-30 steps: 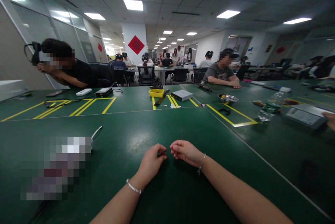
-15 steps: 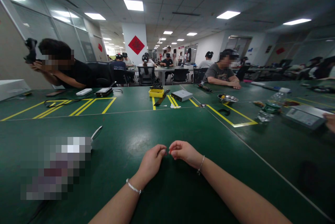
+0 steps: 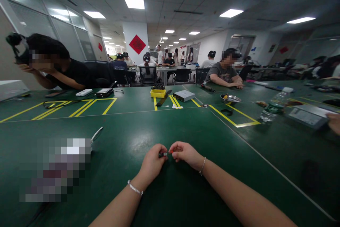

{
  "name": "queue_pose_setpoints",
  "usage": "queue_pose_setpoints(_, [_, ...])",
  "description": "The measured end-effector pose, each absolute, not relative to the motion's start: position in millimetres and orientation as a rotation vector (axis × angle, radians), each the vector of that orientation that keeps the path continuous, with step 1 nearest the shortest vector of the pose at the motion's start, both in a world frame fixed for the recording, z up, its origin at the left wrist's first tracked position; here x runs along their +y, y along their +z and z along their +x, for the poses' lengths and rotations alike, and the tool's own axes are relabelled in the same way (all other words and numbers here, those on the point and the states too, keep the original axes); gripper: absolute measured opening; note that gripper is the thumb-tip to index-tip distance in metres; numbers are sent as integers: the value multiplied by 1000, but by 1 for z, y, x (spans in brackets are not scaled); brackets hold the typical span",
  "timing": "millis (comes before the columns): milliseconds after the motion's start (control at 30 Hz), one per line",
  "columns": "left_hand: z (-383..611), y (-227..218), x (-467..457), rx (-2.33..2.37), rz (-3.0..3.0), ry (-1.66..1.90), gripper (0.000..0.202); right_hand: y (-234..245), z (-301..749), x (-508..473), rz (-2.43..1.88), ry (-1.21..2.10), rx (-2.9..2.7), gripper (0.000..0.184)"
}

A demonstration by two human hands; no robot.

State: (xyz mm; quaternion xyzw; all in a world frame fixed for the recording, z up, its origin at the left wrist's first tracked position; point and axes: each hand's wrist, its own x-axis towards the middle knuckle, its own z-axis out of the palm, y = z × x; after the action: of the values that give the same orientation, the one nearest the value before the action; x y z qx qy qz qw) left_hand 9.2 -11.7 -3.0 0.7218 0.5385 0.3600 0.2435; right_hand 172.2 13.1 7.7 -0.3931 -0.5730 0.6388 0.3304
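Observation:
Both my hands rest close together on the green table [image 3: 170, 191], near its front middle. My left hand [image 3: 152, 163] is curled, its fingertips pinching one end of a tiny dark and red part [image 3: 164, 154]. My right hand [image 3: 185, 153] is also curled and pinches the other end of that same part, where a red bit shows. What the part is I cannot make out. Each wrist wears a thin bracelet.
A blurred-out object [image 3: 54, 170] lies at left with a metal tool tip [image 3: 96, 134] beside it. Further back are a yellow bin [image 3: 158, 93], a grey box [image 3: 183, 95], a metal bowl [image 3: 230, 98] and a plastic bottle [image 3: 272, 107]. Several people sit around the tables.
My fingertips, touching half a second ago, have parted slightly and the small part shows between them again. The view has shifted a little; the person at far left moved leftward.

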Motion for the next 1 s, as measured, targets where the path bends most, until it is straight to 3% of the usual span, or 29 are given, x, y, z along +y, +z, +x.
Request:
queue_pose_setpoints(267, [11, 2, -14, 1433, 1938, 924, 11, 6, 171, 14, -1047, 1665, -1472, 29])
queue_pose_setpoints(467, [10, 6, -14, 1375, 1784, 942, 22, 8, 171, 13, -1044, 1675, -1523, 26])
queue_pose_setpoints(733, [9, 1, -7, 1316, 1536, 1110, 16, 12, 167, 5, -924, 1684, -1739, 24])
queue_pose_setpoints(1000, [9, 5, -11, 1525, 1697, 1105, 11, 7, 168, 11, -998, 1648, -1526, 29])
